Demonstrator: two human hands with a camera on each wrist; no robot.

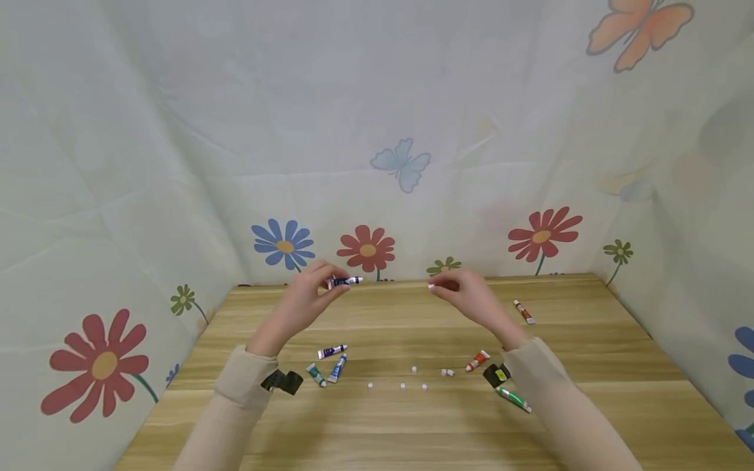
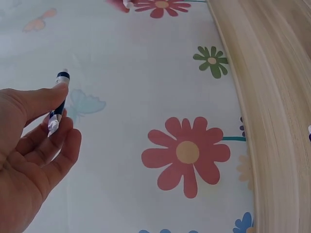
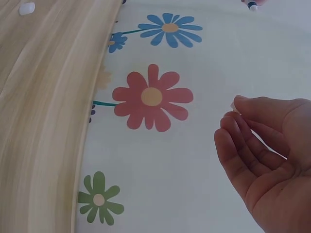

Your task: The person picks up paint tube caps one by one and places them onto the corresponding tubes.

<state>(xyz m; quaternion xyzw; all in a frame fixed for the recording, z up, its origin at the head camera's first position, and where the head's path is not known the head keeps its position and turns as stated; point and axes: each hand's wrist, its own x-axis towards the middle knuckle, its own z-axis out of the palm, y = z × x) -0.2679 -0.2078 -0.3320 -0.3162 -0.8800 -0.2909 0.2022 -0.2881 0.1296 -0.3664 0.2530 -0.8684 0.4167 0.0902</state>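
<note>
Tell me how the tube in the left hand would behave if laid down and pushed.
The tube would probably slide more than roll: its tail looks flattened. It's likely light, being smaller than the left hand. The silvery tail looks creased, so it may dent easily.

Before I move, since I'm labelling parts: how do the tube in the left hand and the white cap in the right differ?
The dark blue tube is long and slim; the white cap is far smaller. The left hand holds the dark blue tube, the right hand the white cap. Both are pinched and held off the table.
</note>
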